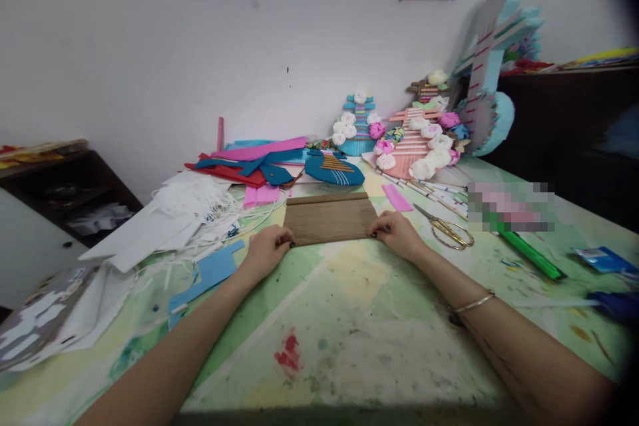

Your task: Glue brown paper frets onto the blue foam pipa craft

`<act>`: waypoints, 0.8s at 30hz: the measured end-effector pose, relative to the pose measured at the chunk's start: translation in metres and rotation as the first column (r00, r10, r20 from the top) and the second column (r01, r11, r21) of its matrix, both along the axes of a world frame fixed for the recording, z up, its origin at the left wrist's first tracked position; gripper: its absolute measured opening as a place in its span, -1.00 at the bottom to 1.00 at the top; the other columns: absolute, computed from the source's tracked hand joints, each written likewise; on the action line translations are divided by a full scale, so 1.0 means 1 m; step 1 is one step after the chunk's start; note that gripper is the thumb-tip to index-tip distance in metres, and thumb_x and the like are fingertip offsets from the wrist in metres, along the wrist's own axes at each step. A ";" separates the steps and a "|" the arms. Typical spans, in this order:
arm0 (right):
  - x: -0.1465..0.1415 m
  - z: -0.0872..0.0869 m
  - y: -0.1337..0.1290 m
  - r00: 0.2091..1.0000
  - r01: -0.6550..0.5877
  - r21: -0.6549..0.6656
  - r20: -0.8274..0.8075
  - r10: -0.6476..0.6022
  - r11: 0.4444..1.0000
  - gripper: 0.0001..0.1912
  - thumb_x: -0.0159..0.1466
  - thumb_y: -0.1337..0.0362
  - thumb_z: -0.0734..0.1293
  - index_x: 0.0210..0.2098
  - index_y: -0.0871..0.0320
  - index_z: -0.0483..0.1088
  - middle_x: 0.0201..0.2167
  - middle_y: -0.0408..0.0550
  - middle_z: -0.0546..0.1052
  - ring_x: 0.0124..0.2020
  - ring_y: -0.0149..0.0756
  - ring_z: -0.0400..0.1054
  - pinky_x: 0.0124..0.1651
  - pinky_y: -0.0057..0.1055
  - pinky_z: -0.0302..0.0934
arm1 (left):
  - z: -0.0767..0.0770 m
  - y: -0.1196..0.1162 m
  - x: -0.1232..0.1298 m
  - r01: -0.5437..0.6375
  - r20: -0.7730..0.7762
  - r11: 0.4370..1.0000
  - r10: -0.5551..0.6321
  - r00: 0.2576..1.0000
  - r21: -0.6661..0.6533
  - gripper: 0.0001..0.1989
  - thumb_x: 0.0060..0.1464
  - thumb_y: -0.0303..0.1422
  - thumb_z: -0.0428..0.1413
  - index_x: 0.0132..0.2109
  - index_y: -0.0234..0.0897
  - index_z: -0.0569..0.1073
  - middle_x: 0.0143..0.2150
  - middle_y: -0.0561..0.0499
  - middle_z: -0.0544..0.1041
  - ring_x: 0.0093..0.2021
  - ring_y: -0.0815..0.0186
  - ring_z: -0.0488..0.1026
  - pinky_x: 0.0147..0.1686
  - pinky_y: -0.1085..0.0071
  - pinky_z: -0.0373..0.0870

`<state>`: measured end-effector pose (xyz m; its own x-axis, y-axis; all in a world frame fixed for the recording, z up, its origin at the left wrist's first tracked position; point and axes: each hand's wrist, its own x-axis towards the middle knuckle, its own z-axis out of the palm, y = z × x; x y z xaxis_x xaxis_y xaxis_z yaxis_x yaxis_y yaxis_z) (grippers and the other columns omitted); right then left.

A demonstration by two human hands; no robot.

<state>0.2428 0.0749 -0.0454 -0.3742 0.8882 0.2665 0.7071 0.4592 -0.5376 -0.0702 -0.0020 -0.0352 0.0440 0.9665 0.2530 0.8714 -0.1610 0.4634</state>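
A brown sheet, apparently crepe paper with fine grain, lies flat on the table in front of me. Its far edge carries a narrow fold or roll. My left hand pinches the near left corner between thumb and fingers. At the near right corner, my right hand grips the sheet the same way. Gold-handled scissors rest to the right of my right hand, blades pointing away and left. A pink paper strip lies just beyond that hand.
White cords and white boards are heaped at left, beside blue cut pieces. A green cutter lies at right. Flower-decorated instrument models stand against the wall, with a blue instrument body before them.
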 end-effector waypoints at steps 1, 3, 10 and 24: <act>0.002 0.000 0.001 1.000 -0.019 0.006 0.002 0.019 1.000 -0.75 0.04 0.44 0.29 -0.41 0.04 0.57 -0.36 -0.08 0.45 -0.28 -0.28 0.29 -0.21 -0.41 0.12 | 0.000 0.000 -0.001 0.033 -0.029 0.999 -0.033 0.999 0.028 -0.87 -0.07 -0.47 0.06 -0.37 -0.22 0.49 -0.37 0.02 0.49 -0.31 0.26 0.38 -0.30 0.35 0.24; 0.005 0.000 0.001 0.999 -0.049 0.011 0.008 0.049 0.999 -0.74 0.04 0.43 0.30 -0.40 0.03 0.58 -0.35 -0.08 0.45 -0.27 -0.27 0.29 -0.20 -0.41 0.14 | -0.001 0.000 -0.002 0.130 -0.113 0.988 -0.120 0.986 0.087 -0.82 -0.02 -0.51 0.03 -0.36 -0.22 0.51 -0.34 0.00 0.51 -0.28 0.25 0.40 -0.25 0.33 0.25; 0.012 0.000 0.004 0.997 -0.073 -0.002 -0.010 0.073 0.997 -0.82 0.03 0.30 0.38 -0.35 0.07 0.59 -0.39 -0.08 0.43 -0.37 -0.33 0.28 -0.28 -0.44 0.14 | 0.005 -0.003 -0.009 0.294 -0.378 0.949 -0.232 0.896 0.114 -0.79 0.12 -0.50 -0.01 -0.30 -0.22 0.52 -0.27 -0.04 0.56 -0.19 0.18 0.43 -0.22 0.26 0.21; 0.004 0.000 0.010 0.996 0.069 -0.142 -0.045 -0.076 0.988 -0.85 0.00 0.25 0.34 -0.51 0.18 0.53 -0.57 -0.13 0.49 -0.48 -0.34 0.33 -0.45 -0.49 0.11 | 0.001 0.003 -0.003 0.069 -0.047 0.997 -0.068 0.997 0.015 -0.85 -0.06 -0.46 0.00 -0.41 -0.27 0.47 -0.38 -0.05 0.47 -0.24 0.19 0.38 -0.20 0.29 0.27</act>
